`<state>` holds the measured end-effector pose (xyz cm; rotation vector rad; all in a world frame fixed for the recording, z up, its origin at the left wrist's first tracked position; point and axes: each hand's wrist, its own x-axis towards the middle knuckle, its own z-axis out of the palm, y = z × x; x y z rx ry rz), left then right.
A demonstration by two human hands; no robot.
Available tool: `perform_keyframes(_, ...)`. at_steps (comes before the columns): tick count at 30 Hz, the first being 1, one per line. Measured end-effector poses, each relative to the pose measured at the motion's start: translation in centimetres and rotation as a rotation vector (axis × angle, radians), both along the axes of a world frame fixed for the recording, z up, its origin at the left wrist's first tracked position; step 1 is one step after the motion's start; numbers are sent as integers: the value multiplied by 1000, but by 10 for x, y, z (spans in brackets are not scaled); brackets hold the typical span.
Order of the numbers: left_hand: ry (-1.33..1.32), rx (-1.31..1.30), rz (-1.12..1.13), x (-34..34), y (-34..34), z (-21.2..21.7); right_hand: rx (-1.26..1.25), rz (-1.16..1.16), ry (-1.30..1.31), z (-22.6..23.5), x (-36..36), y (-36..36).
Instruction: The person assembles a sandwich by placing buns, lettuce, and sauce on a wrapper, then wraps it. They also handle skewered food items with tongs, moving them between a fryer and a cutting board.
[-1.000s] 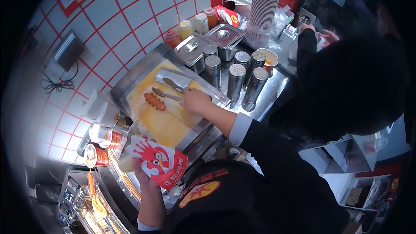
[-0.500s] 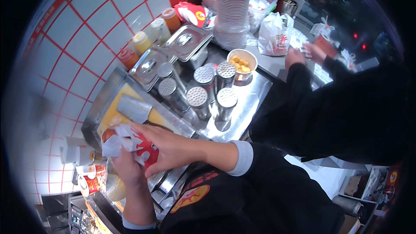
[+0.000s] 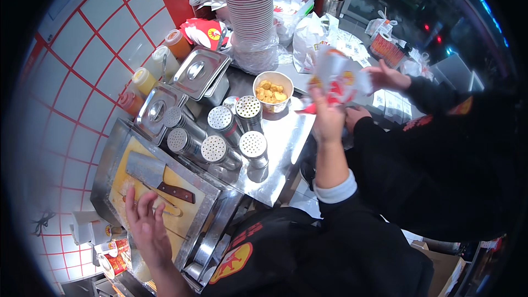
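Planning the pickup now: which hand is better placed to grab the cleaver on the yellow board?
Left, probably. The left hand hovers open over the yellow board, just below the cleaver. The right hand is across the counter, gripping a paper bag.

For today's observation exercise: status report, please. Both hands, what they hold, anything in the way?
Left hand open, fingers spread over yellow cutting board, near cleaver. Right hand gripping red-and-white paper bag. Co-worker's hand also at the bag.
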<state>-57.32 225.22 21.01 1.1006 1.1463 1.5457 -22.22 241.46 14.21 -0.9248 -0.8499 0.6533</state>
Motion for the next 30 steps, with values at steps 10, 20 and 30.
perform_keyframes(10,-208,-168,405,-79,-87,-58,38,258,270,23,99,-18)
perform_keyframes(20,-183,-135,462,-65,-79,-58,330,262,474,24,121,-7)
perform_keyframes(30,-301,-204,654,-67,-96,-65,-116,869,-209,1,-96,-62)
